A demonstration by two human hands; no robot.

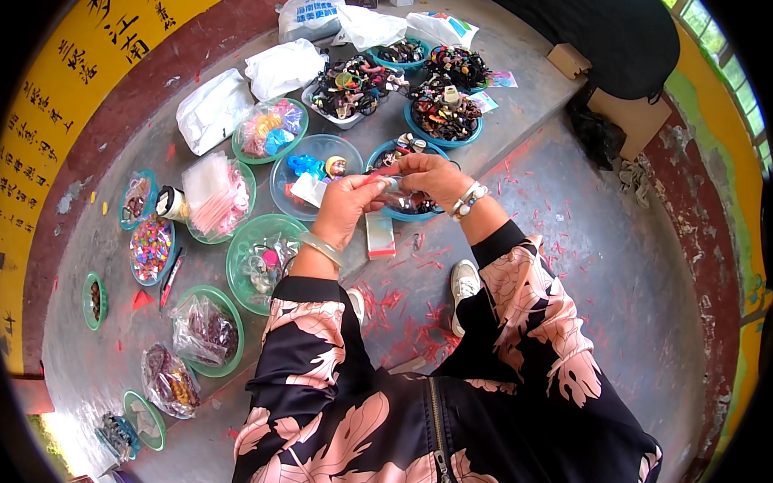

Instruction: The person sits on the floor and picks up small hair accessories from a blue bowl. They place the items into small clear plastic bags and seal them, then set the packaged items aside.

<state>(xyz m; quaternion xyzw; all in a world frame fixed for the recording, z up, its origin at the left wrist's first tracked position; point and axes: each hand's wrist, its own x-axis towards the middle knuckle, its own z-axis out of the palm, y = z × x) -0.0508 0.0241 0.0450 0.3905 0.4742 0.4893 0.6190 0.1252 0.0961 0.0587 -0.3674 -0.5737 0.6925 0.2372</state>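
My left hand (344, 211) and my right hand (438, 181) meet in front of me, fingers pinched together around a small red-and-white piece (388, 181). Its kind is too small and too covered by fingers to make out. Under my right hand sits a blue bowl (409, 217) holding dark hair ties, partly hidden. Beyond my left hand is a clear bluish bowl (280, 194) with bright blue packets, a round gold-and-red trinket and a white card. A small clear box with a red edge (380, 235) lies just below my hands.
Bowls of dark hair ties (444, 143), colourful beads (153, 248) and pink bagged pieces (220, 194) crowd the raised grey ledge. White bags (214, 111) stand behind. A green basket (237, 291) is near my left forearm. Red scraps (431, 301) litter the floor around my shoes.
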